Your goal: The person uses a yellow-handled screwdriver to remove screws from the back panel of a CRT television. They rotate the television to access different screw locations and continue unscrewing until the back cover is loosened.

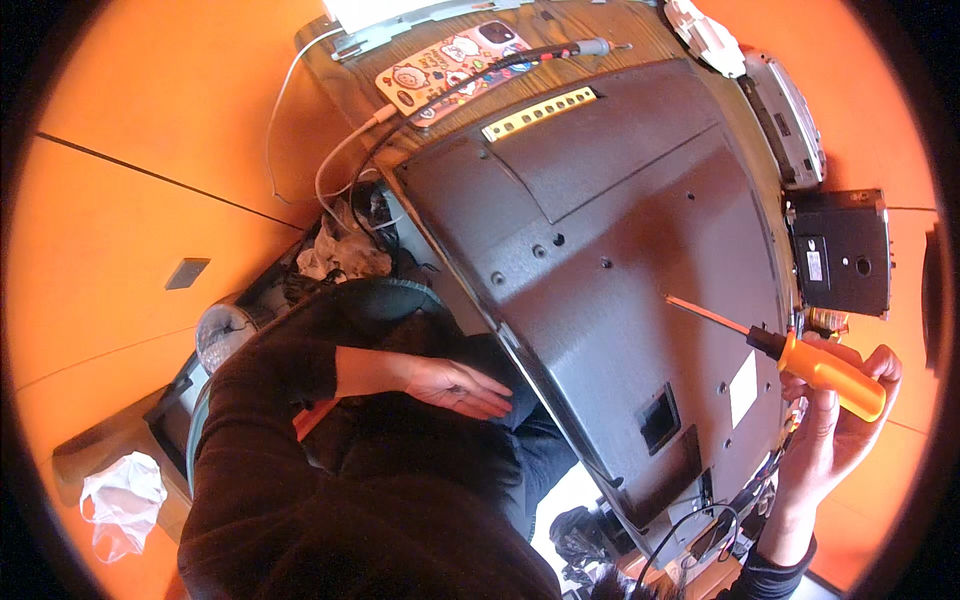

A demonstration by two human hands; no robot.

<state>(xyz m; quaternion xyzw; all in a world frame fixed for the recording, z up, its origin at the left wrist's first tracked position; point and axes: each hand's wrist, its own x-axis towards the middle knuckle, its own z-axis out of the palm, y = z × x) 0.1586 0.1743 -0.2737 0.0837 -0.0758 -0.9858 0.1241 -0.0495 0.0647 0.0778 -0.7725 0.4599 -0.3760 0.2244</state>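
Note:
My right hand grips an orange-handled screwdriver on the right. Its thin shaft points left over a large dark panel, which looks like the back of a television lying flat on the wooden table. The tip appears apart from the panel, though its height is hard to judge. Several screw holes, a square recess and a white label mark the panel. My left hand rests over my lap beside the panel's near edge, fingers stretched out. Small dark specks show on its palm, too small to name.
Beyond the panel lie a phone in a pink patterned case with a cable and a dark probe-like lead. A yellow perforated strip sits on the panel. At right stands a black box; cables hang at the near corner.

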